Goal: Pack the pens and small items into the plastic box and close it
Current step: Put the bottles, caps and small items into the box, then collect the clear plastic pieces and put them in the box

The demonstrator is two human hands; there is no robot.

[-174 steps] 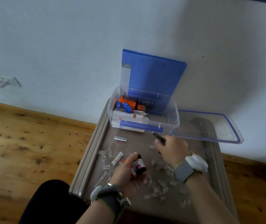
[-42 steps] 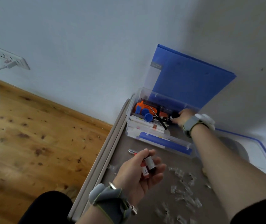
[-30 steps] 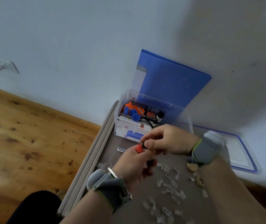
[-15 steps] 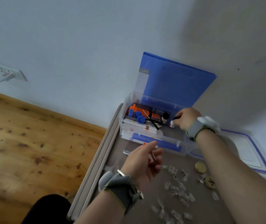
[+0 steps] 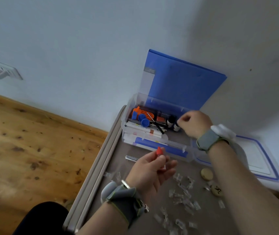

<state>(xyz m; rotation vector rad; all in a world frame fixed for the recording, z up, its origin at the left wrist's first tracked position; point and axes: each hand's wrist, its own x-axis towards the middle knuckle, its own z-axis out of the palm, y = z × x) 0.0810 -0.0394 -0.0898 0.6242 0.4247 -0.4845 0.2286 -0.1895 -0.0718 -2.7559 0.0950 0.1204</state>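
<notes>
The grey table [image 5: 113, 168] is carrying everything. At its 12 o'clock a blue folder [image 5: 182, 85] is leaning against the wall. Just in front of it the plastic box [image 5: 154, 146] is standing open, and its lid [image 5: 257, 160] is lying flat at the box's 3 o'clock.

The right hand [image 5: 194, 122] is hovering over the box's 2 o'clock corner with fingers curled. Whether it is pinching the small vial [image 5: 177, 127] under its fingertips I cannot tell. The left hand [image 5: 150, 168] is pinching a red-capped item [image 5: 160, 150] at the box's 6 o'clock.

Packing looks about half done. Pens [image 5: 143, 130] and orange and blue parts are lying inside. Left to pack are clear plastic pieces [image 5: 182, 190] scattered at the table's 5 o'clock, two round tokens [image 5: 206, 173] at 3 o'clock and a metal stick [image 5: 131, 157] at 9 o'clock. The lid is not yet on.

Against half a second ago, the right hand is sitting higher, and a second vial is standing beside the first [image 5: 171, 121]. The left hand is now showing the red cap upright.
</notes>
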